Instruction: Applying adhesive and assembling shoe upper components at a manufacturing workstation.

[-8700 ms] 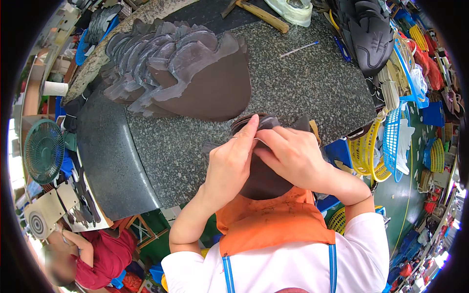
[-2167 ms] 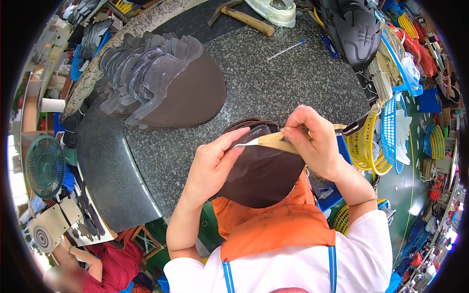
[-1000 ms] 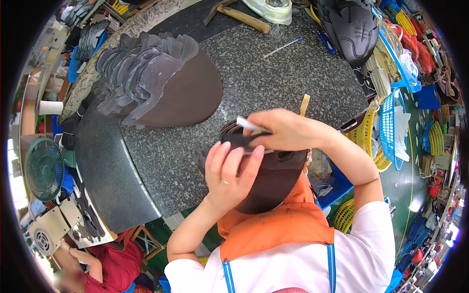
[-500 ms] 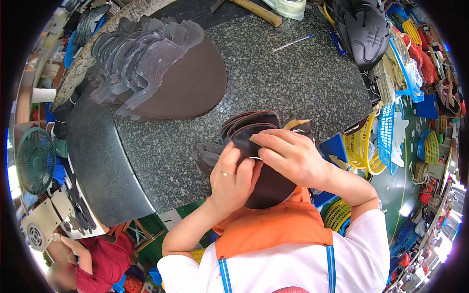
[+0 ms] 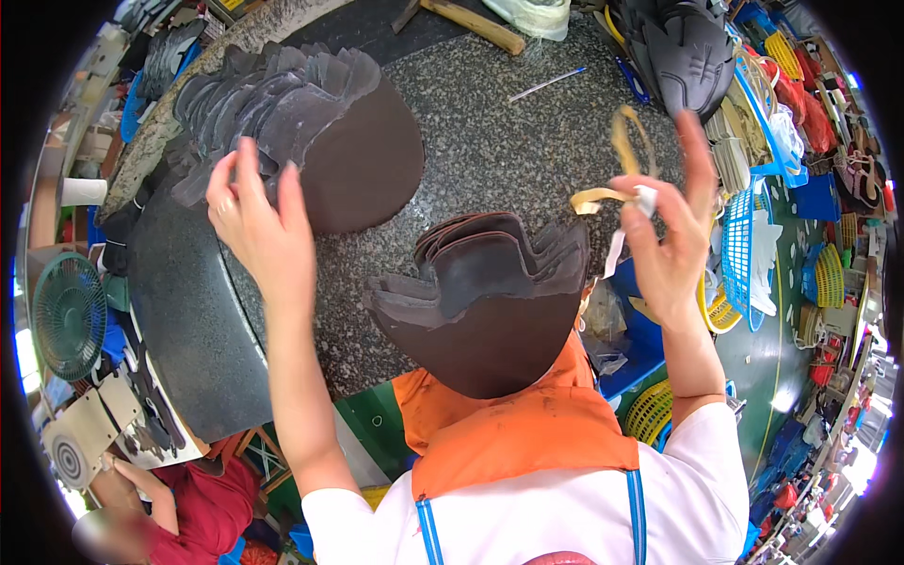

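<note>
My left hand [image 5: 266, 226] is raised at the left with its fingers apart and holds nothing. It is nearest to a large stack of dark brown cut pieces [image 5: 363, 155], seemingly shoe-upper pieces, with ragged grey edges. At the right, my right hand [image 5: 667, 235] has its index finger stretched up. A curled tan strip [image 5: 603, 198] and a white strip [image 5: 614, 252] hang at its other fingertips and thumb; whether pinched or stuck is hard to tell. Between my hands, a smaller stack of the same brown pieces [image 5: 480, 339] lies at the table's near edge, overhanging my orange apron [image 5: 527, 443].
On the speckled stone table [image 5: 490, 122] lie a pen [image 5: 548, 83], a wooden-handled tool [image 5: 476, 26] and black moulded pieces [image 5: 692, 61]. Plastic baskets [image 5: 744, 254] stand right of it. A green fan [image 5: 71, 311] and another person in red [image 5: 212, 499] are at the left.
Both hands have let go of the piece on the smaller stack and moved apart. The left went up and left, the right moved right with the tan strip. The smaller stack now shows fully.
</note>
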`<move>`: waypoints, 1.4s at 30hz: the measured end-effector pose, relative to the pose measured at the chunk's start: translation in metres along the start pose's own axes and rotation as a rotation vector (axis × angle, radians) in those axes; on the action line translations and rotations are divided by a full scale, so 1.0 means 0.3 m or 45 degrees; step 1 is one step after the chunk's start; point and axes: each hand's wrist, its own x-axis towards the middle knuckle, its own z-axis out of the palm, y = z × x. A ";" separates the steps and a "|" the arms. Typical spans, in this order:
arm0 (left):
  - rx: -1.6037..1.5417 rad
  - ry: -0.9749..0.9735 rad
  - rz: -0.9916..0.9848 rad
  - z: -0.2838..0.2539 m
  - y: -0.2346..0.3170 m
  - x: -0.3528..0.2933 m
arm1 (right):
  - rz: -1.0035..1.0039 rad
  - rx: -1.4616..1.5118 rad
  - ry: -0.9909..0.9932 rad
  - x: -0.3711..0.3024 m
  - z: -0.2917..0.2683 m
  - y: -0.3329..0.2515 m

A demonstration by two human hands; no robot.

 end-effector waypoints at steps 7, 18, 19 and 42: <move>-0.052 -0.156 -0.094 0.088 -0.085 0.072 | 0.382 0.745 0.436 -0.051 -0.118 0.023; -0.086 -0.102 -0.090 0.090 -0.089 0.031 | 0.369 0.399 -0.210 -0.164 0.046 0.122; 0.150 0.000 0.136 0.076 -0.080 0.039 | 0.400 0.366 -0.243 -0.154 0.050 0.127; -0.648 -0.015 -0.183 -0.045 -0.117 0.081 | 0.529 0.107 -0.220 -0.168 -0.093 0.165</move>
